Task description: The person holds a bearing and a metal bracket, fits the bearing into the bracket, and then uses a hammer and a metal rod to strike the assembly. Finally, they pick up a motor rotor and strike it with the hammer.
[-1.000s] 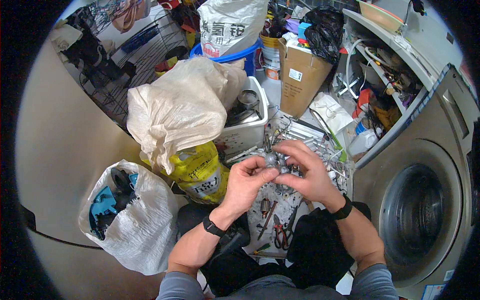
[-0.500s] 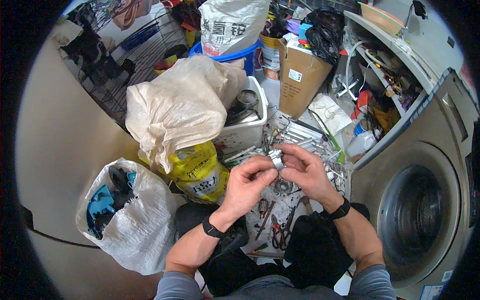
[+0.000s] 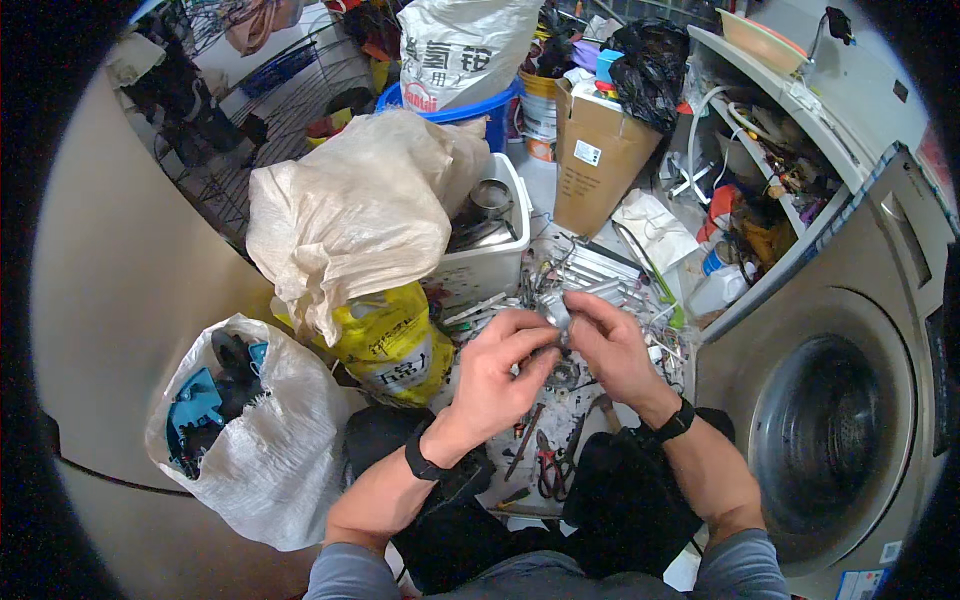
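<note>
Taking the white tub (image 3: 478,282) as the landmark, pliers (image 3: 548,470) with red on their handles lie on the floor well to the near side of it and to its right, a thin rod (image 3: 523,442) just beside them. The open white sack (image 3: 285,450), holding blue and black pieces, stands nearer than the tub and to its left.

Both hands meet nearer than the tub, to its right, around a silver metal part (image 3: 552,310) held above the floor. The right hand (image 3: 618,355) seems to pinch its right side between thumb and forefinger. The left hand (image 3: 498,372) has its fingers curled in toward the lower end; whether they grip it, I cannot tell.

The handling looks unfinished: the part is in hand and not yet set down, and many loose metal pieces (image 3: 600,268) lie beyond it, right of the tub. Its visible length seems to run away from the wearer, the far end tipped slightly toward the tub's side; fingers hide the rest.

The yellow bag (image 3: 390,345) is just beside the tub's near left; the cardboard box (image 3: 605,165) stands beyond, to its right.
</note>
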Motion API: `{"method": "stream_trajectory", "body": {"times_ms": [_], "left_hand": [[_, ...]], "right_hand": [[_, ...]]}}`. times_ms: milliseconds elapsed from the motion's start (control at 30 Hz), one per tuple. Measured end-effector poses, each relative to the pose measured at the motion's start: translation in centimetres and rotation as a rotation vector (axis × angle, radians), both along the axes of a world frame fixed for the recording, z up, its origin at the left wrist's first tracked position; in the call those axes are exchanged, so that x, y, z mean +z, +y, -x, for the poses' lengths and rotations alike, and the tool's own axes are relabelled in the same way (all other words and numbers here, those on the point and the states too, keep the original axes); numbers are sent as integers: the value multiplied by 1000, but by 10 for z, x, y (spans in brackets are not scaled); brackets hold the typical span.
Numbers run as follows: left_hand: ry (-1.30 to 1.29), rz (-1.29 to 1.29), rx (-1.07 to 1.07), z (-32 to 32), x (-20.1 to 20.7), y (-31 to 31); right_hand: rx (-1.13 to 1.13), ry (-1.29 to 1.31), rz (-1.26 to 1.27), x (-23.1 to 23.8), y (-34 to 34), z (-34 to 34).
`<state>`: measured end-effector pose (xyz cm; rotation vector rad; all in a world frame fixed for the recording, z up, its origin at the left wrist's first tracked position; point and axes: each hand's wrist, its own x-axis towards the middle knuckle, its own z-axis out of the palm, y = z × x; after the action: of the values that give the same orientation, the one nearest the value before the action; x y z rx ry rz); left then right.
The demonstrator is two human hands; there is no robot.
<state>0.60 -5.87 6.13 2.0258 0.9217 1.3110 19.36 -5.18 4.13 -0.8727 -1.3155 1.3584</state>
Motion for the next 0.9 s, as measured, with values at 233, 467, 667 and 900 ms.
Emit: {"method": "stream_trajectory", "body": {"times_ms": [233,467,667,900], "left_hand": [[11,-138,235,7,4,6],[-88,130,45,-2,6,1],[-103,139,34,-1,3,1],[-157,296,-20,-5,0,-3]], "right_hand": [[209,494,261,-4,9,0],[241,556,378,0,8,0],[272,554,447,6,2,-3],[292,512,448,4,1,-5]]}}
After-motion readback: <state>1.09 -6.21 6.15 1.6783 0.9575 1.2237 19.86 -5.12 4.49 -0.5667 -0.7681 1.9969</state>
